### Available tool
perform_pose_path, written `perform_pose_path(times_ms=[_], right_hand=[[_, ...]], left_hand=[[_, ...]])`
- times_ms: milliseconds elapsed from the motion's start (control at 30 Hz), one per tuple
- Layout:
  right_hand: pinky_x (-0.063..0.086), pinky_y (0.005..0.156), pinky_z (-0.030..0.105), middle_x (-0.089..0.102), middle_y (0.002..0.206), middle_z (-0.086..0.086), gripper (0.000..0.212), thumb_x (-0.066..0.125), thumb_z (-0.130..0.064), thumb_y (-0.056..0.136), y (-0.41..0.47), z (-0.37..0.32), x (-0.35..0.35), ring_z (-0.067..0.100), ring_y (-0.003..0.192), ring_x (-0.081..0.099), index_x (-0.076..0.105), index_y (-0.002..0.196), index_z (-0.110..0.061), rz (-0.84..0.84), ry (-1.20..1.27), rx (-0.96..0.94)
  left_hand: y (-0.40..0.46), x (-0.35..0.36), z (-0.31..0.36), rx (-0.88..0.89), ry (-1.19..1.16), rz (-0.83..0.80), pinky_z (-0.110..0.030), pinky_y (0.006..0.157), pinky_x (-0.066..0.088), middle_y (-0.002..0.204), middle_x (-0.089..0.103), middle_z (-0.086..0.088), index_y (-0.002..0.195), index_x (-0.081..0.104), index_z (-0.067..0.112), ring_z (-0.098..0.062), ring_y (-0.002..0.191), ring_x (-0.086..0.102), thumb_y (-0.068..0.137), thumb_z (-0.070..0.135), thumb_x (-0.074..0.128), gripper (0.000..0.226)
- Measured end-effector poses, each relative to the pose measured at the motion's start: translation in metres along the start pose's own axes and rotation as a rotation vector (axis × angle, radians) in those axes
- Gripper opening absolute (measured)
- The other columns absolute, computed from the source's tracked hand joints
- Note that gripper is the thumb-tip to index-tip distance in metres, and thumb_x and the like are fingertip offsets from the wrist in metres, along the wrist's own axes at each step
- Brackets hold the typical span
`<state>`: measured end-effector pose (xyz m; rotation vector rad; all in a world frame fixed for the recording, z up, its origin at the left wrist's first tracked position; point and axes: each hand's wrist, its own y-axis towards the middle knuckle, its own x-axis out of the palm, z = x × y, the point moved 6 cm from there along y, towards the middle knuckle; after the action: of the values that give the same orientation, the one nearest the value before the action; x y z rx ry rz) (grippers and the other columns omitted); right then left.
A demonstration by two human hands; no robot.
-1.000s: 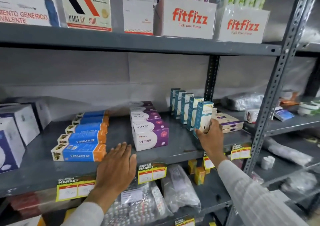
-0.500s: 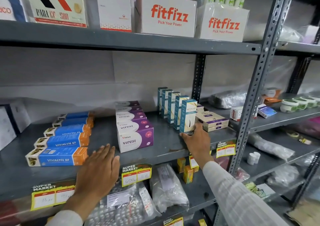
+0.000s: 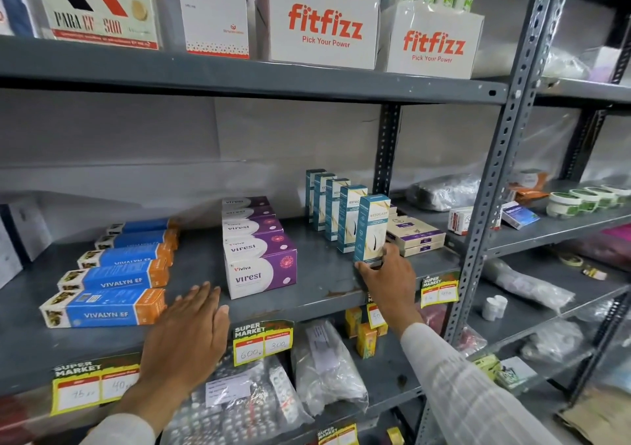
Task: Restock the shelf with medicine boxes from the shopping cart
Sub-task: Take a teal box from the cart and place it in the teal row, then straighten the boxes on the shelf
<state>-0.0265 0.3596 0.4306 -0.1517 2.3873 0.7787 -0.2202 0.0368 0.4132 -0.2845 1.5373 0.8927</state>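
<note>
A tall teal Ketocash box (image 3: 371,228) stands upright at the front of a row of several like boxes (image 3: 333,205) on the grey middle shelf (image 3: 327,284). My right hand (image 3: 387,274) grips that front box at its base, thumb on the left and fingers behind. My left hand (image 3: 186,340) lies flat and open on the shelf's front edge, holding nothing. Purple-and-white Viresi boxes (image 3: 259,267) sit in a row left of the teal ones. Blue-and-orange Vivalyn EF boxes (image 3: 102,308) lie further left. The shopping cart is out of view.
Flat cream boxes (image 3: 415,234) are stacked right of the teal row. Above, Fitfizz display cartons (image 3: 322,26) hold tubes. A perforated steel upright (image 3: 495,185) bounds the bay on the right. Bagged goods (image 3: 324,369) and price tags (image 3: 263,342) fill the lower shelf.
The view has shifted so the shelf contents sit further left in frame. My right hand stays on the front teal box, which now stands on the shelf. My left hand has barely moved.
</note>
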Motion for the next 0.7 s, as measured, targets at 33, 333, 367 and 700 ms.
perform_pose_path(times_ms=[33,333,367,700], right_hand=[[0.046,0.075,0.034,0.073,0.116,0.006,0.049,0.082,-0.046,0.081,0.000,0.000,0.000,0.030,0.105,0.066,0.051,0.110,-0.023,0.003,0.002,-0.003],[0.055,0.095,0.045,0.065,0.131,0.003,0.062,0.079,-0.050,0.084,-0.007,-0.006,-0.007,0.029,0.120,0.060,0.052,0.131,-0.020,-0.016,0.054,0.000],[0.055,0.098,0.046,0.063,0.133,0.003,0.061,0.078,-0.046,0.085,-0.010,-0.009,-0.013,0.029,0.121,0.059,0.052,0.134,-0.019,0.011,0.088,-0.019],[0.051,0.094,0.045,0.064,0.114,0.015,0.038,0.074,-0.010,0.089,-0.087,-0.156,-0.016,0.032,0.107,0.060,0.063,0.124,-0.003,0.264,0.324,-0.446]], left_hand=[[0.000,0.000,0.000,0.000,-0.002,0.004,-0.042,0.126,0.031,0.162,0.044,-0.007,0.153,0.045,0.013,-0.023,0.151,0.042,0.094,0.057,-0.008,0.091],[-0.001,-0.004,0.002,-0.021,-0.090,0.002,-0.040,0.128,0.027,0.165,0.041,-0.005,0.156,0.042,0.015,-0.021,0.154,0.037,0.101,0.054,0.007,0.076],[-0.002,-0.008,0.002,-0.036,-0.149,0.010,-0.040,0.127,0.028,0.165,0.041,-0.005,0.156,0.041,0.016,-0.021,0.153,0.037,0.103,0.054,0.013,0.071],[-0.060,-0.097,-0.086,-0.191,-0.529,0.388,-0.029,0.087,0.054,0.115,0.081,0.002,0.135,0.067,0.033,-0.015,0.100,0.075,0.093,0.050,0.051,0.049]])
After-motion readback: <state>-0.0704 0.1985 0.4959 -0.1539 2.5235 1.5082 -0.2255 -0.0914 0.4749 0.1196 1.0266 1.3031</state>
